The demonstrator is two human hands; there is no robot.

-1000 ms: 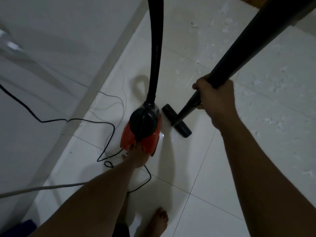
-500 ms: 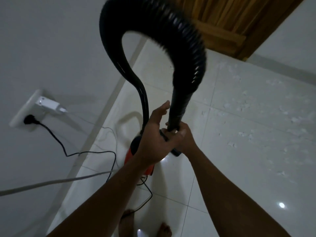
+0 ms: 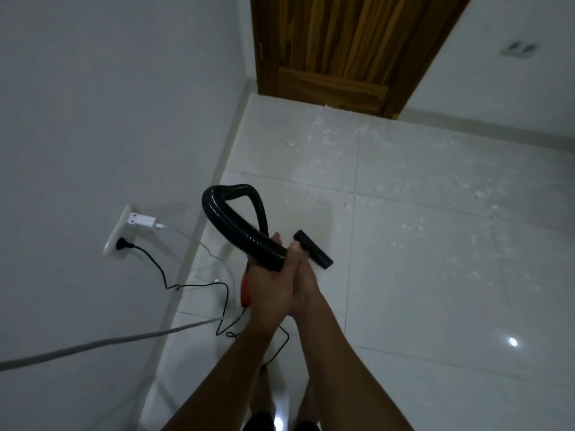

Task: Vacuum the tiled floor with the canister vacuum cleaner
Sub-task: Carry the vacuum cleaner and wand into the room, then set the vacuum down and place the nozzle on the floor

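A black ribbed vacuum hose point(image 3: 236, 227) loops up in front of me. My left hand point(image 3: 270, 283) cups its lower end from beneath, fingers wrapped around it. My right hand point(image 3: 303, 279) presses against the left and grips the wand just behind the black floor nozzle point(image 3: 314, 249), which hangs over the white tiles. Only a red sliver of the canister point(image 3: 245, 289) shows, the rest hidden under my left hand. White scraps of debris point(image 3: 410, 227) litter the tiled floor point(image 3: 435, 290) ahead and to the right.
A wall socket point(image 3: 119, 234) on the left holds a white charger and the vacuum's black plug. Its black cord point(image 3: 199, 286) snakes across the floor to the canister. A grey cable point(image 3: 102, 342) crosses the lower left. A wooden door point(image 3: 345, 48) stands shut ahead.
The hose loop has dropped from high near my head to a low curl. My left hand went from the canister to the hose, beside my right. My view has tilted up toward the door.
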